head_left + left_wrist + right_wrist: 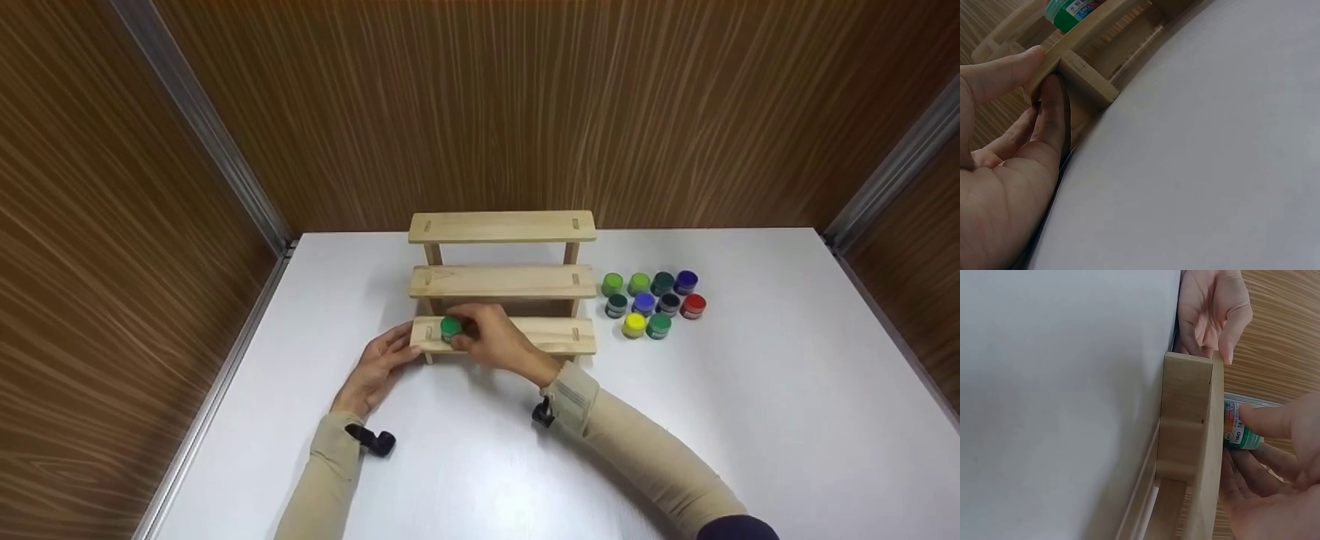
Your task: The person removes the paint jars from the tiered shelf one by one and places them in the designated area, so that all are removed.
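Observation:
A three-step wooden rack (501,280) stands on the white table. On the left part of its lowest step is a small green-lidded paint jar (450,328). My right hand (495,337) pinches this jar from its right side; the right wrist view shows the labelled jar (1240,424) between thumb and fingers, its base at the board. At the left end of the lowest step, my left hand (377,371) grips the board. In the left wrist view its thumb (1016,67) lies on the board's edge and its fingers (1050,109) are beneath, beside the rack's leg (1089,79).
Right of the rack, several paint jars stand in loose rows, among them a yellow jar (634,325), a red jar (693,305) and a light green jar (612,283). Wood-grain panels (495,112) enclose the table (480,480) at the back and sides.

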### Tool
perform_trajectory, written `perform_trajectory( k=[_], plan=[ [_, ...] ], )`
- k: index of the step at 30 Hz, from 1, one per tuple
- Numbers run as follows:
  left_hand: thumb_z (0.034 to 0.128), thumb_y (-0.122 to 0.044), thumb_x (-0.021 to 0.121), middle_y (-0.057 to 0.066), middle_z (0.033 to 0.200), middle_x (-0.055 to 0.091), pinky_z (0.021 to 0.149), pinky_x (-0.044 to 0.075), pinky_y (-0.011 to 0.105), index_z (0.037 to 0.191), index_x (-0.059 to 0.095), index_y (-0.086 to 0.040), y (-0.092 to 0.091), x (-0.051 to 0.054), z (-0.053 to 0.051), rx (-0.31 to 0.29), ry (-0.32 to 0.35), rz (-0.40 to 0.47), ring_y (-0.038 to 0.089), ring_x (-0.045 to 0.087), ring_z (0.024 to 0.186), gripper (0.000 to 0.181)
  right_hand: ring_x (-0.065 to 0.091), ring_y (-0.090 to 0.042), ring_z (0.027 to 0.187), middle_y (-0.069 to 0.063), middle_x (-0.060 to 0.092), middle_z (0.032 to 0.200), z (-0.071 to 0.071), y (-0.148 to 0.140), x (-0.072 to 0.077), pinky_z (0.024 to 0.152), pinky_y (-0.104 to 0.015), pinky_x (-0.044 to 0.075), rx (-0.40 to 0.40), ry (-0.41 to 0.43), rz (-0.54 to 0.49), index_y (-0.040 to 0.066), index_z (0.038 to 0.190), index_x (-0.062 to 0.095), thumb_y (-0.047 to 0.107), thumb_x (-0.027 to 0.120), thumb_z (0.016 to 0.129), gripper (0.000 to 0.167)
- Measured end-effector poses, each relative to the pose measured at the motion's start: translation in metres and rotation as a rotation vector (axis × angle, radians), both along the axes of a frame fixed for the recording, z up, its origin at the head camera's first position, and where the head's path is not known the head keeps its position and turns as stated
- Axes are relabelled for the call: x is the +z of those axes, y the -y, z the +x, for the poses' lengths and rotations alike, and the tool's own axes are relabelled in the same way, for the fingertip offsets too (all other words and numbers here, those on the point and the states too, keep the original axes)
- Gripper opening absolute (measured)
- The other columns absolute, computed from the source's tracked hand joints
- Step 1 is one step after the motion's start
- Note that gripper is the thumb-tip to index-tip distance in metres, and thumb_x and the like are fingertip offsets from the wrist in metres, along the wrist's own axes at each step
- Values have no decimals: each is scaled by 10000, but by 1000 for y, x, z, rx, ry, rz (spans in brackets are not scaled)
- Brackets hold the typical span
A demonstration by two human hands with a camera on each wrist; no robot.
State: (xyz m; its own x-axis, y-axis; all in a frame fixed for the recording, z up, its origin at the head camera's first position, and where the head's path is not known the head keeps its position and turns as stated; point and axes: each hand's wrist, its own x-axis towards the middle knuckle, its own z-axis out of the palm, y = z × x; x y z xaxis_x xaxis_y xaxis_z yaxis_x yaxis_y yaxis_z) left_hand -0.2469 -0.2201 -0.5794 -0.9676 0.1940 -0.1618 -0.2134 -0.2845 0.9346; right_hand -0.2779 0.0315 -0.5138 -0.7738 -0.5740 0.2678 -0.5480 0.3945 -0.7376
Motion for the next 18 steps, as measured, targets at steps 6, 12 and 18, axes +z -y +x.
perform_trajectory(
  k=[6,12,18],
  plan=[
    [1003,73,640,289,1642,405,1105,526,251,1623,333,72,-2,-3,0,-9,-7,8,174,614,1311,692,749,-248,984,-169,766,1158,3,-7,4,847,-369,651,4,-29,-8,-56,1292,709,-9,800,924,382],
    [992,93,637,306,1638,405,1099,533,253,1616,341,79,-3,-2,1,15,-4,13,202,608,1318,691,770,-298,1023,-179,765,1141,6,-23,11,866,-294,656,21,-8,-62,-53,1248,721,-55,780,920,333],
    [982,104,640,295,1631,421,1088,537,248,1608,359,78,-2,0,1,28,0,16,193,611,1308,687,764,-331,1018,-186,768,1144,9,-43,18,901,-333,655,7,-44,-80,-55,1245,721,-52,791,905,347]
  ],
)
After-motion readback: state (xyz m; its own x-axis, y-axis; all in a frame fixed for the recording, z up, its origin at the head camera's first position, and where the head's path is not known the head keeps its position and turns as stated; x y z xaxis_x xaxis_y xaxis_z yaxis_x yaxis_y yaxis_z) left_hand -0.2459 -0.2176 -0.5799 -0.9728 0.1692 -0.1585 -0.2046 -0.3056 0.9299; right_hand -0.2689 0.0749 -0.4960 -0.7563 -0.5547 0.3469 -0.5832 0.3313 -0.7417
